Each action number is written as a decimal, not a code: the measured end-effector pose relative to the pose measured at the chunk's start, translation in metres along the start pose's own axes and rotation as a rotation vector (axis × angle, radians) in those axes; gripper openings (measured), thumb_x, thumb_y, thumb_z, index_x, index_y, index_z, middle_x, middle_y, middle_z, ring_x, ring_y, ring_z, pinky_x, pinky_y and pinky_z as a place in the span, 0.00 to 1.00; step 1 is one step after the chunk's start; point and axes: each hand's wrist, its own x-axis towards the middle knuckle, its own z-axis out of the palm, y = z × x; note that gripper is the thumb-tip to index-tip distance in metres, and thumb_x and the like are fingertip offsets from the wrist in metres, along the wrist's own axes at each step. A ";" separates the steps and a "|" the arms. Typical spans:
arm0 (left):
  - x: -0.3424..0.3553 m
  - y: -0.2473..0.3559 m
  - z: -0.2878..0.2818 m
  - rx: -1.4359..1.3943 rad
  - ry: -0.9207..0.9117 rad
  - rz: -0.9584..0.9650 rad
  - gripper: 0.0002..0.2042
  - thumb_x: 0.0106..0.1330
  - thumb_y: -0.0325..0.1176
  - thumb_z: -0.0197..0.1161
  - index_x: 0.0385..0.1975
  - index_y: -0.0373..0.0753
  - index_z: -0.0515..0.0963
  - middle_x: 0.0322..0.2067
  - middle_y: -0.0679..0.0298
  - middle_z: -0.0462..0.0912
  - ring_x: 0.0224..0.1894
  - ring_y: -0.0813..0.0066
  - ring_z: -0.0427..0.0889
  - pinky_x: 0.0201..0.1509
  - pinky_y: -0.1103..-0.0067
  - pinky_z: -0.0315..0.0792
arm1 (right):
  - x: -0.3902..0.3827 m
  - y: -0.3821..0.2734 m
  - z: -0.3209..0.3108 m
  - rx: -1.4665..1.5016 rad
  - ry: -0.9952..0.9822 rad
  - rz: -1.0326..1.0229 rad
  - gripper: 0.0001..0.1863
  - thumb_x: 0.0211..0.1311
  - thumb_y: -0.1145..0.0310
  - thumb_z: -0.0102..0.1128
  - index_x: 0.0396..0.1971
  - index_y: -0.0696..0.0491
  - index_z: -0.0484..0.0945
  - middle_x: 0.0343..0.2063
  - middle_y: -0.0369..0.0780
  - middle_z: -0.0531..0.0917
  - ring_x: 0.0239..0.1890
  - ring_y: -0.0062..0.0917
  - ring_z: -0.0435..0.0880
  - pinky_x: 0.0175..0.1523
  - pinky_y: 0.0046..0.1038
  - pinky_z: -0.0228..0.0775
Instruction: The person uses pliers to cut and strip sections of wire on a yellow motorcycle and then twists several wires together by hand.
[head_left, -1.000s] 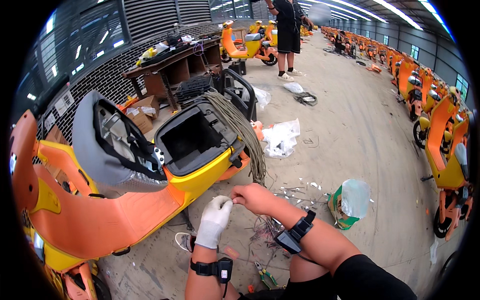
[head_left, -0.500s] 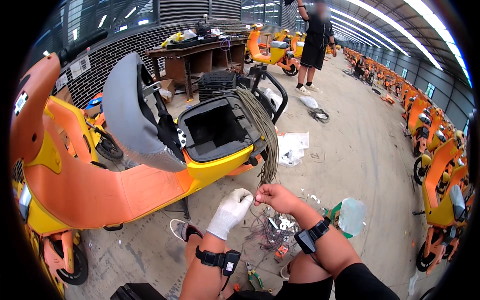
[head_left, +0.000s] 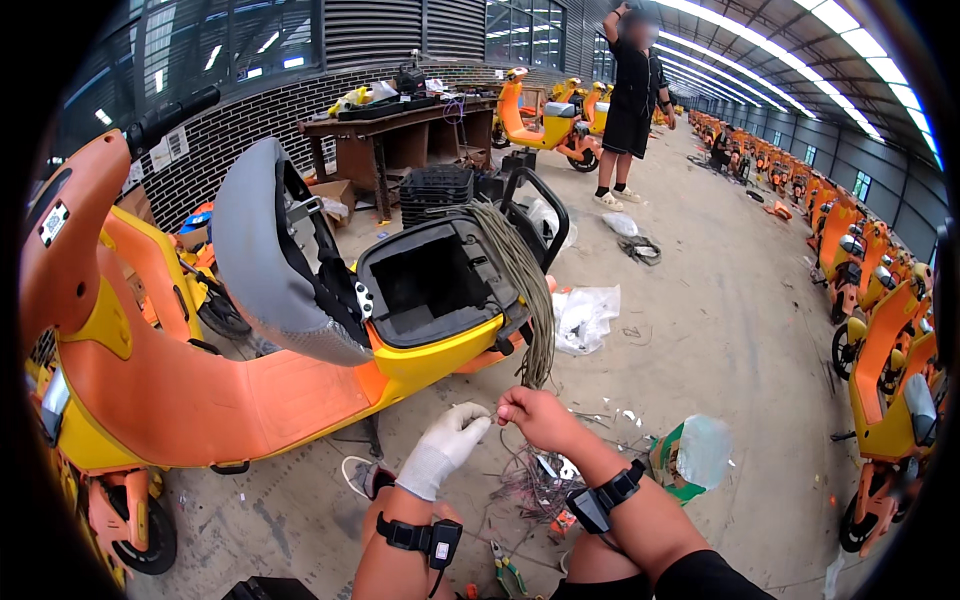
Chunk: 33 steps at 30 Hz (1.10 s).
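Observation:
My left hand point(head_left: 447, 442), in a white glove, has its thumb and fingertips pinched together. My bare right hand point(head_left: 542, 415) makes a pinch close beside it, the fingertips almost meeting. Whatever sits between the fingers is too small to make out. Just beyond my hands hangs a bundle of grey-green cables point(head_left: 530, 310), draped over the rear of an orange and yellow scooter point(head_left: 305, 393). The scooter's grey seat point(head_left: 265, 265) is tipped up, exposing a black storage box point(head_left: 400, 325). Beneath my hands, a heap of thin wire scraps point(head_left: 525, 495) lies on the floor.
Green-handled pliers point(head_left: 508, 572) lie near my legs. A green box with clear plastic point(head_left: 700, 450) stands at right, and a white plastic bag point(head_left: 588, 318) lies beyond. A person point(head_left: 632, 100) stands behind. A workbench point(head_left: 400, 115) is at back left; scooters point(head_left: 895, 390) line the right.
The view has tilted a little, so the scene sits lower. Both hands have drawn slightly nearer and left, still pinched close together. The standing person's raised hand has come down toward the head.

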 end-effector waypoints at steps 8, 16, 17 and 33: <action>-0.002 0.012 -0.002 -0.088 -0.062 -0.099 0.12 0.68 0.37 0.57 0.41 0.35 0.79 0.24 0.68 0.78 0.25 0.83 0.74 0.29 0.82 0.69 | 0.002 -0.006 -0.002 -0.018 0.001 -0.042 0.10 0.70 0.66 0.55 0.36 0.58 0.78 0.28 0.41 0.85 0.33 0.28 0.83 0.42 0.29 0.74; 0.013 -0.014 0.009 0.179 0.175 -0.082 0.14 0.66 0.39 0.55 0.37 0.35 0.80 0.27 0.61 0.82 0.29 0.70 0.81 0.36 0.75 0.73 | -0.011 0.015 -0.001 -0.437 0.227 0.049 0.15 0.63 0.60 0.62 0.45 0.52 0.76 0.41 0.43 0.83 0.47 0.39 0.80 0.52 0.41 0.68; 0.015 -0.013 0.013 0.254 0.251 -0.149 0.14 0.66 0.40 0.54 0.37 0.36 0.81 0.29 0.59 0.83 0.30 0.66 0.82 0.38 0.73 0.74 | -0.017 0.020 0.001 -0.642 0.358 0.053 0.17 0.61 0.59 0.63 0.47 0.51 0.75 0.43 0.42 0.82 0.49 0.39 0.78 0.54 0.43 0.66; -0.008 -0.007 -0.030 -0.849 -0.021 -0.171 0.07 0.69 0.36 0.57 0.33 0.40 0.76 0.21 0.73 0.76 0.16 0.87 0.69 0.16 0.85 0.60 | -0.099 0.214 0.148 -0.885 -0.706 0.565 0.16 0.57 0.62 0.53 0.37 0.57 0.84 0.39 0.52 0.84 0.44 0.48 0.83 0.49 0.44 0.76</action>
